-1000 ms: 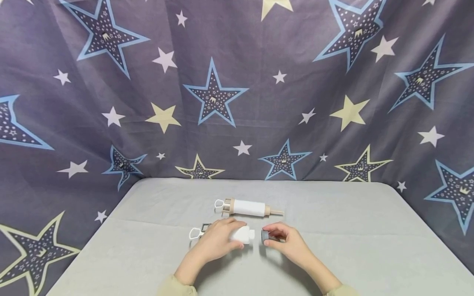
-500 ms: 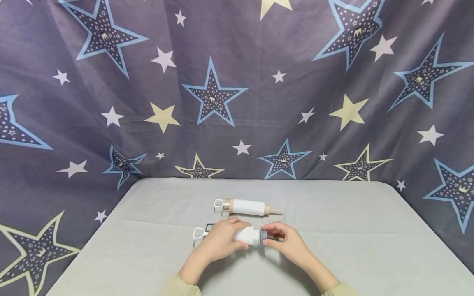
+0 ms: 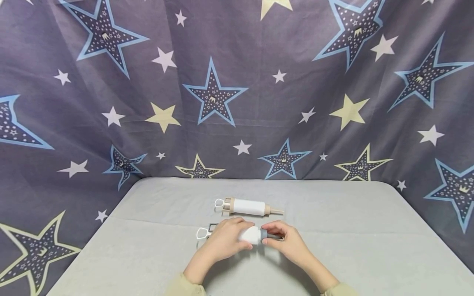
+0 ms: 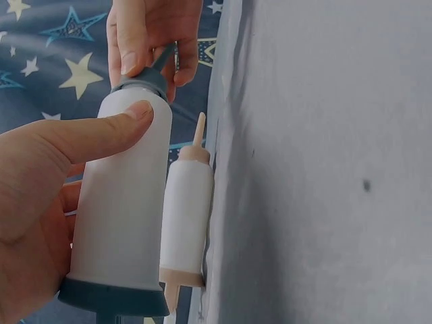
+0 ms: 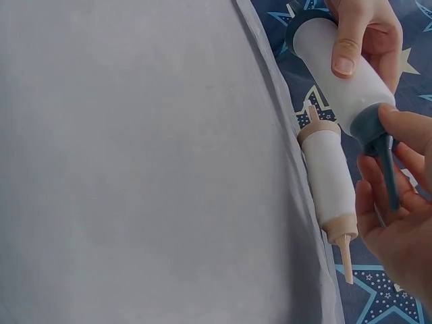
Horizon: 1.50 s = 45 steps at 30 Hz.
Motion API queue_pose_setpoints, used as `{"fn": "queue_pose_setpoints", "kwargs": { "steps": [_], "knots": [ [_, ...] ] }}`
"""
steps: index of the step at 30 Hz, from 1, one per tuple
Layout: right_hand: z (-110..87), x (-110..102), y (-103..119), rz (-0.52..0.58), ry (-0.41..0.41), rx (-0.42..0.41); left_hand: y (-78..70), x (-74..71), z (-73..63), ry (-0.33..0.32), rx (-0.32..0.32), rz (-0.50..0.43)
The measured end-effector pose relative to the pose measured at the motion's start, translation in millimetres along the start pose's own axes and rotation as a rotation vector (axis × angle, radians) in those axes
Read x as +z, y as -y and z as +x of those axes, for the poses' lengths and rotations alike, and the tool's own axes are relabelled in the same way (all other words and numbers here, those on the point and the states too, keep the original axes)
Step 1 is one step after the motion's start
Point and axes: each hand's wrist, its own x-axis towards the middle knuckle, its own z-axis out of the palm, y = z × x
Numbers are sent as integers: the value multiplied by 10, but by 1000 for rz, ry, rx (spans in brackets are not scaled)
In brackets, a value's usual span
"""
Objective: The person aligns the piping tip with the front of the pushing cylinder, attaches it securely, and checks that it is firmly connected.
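Observation:
My left hand (image 3: 225, 240) grips the white barrel (image 4: 121, 196) of a large plunger syringe, with the thumb laid along its side. Its white ring handle (image 3: 202, 233) sticks out beyond that hand, to the left in the head view. At the other end, my right hand (image 3: 286, 238) pinches the blue-grey nozzle cap (image 5: 368, 127) between thumb and fingers. The cap sits right at the barrel's mouth, in line with it, and its thin spout (image 5: 389, 175) points back toward the right palm. In the left wrist view a narrow pale band shows just under the cap.
A second syringe (image 3: 249, 207), white with beige ends, lies just behind the hands with its spout to the right. Both rest over a grey cloth-covered table (image 3: 370, 246). A dark star-patterned curtain (image 3: 237, 131) hangs behind the table.
My left hand has brought the barrel rightward, closing the gap between it and the nozzle cap. The right hand has stayed nearly in place, still pinching the cap.

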Motion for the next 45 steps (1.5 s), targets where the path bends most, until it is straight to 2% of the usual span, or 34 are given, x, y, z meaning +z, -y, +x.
{"fn": "queue_pose_setpoints", "kwargs": {
  "steps": [8,17,25,35,45],
  "knots": [
    [-1,-11,-6,-6,-6,-1,-26,24,24,-1,1,20],
    [-1,-16,-32,-3,-9,-2,-65,28,29,4,-33,23],
    [-7,-11,-40,7,-5,20,-81,23,20,-13,-25,34],
    [-6,-12,-40,6,-7,8,-64,39,25,-17,-18,39],
    [-15,10,-25,8,-18,76,-72,39,26,-16,-20,48]
  ]
}}
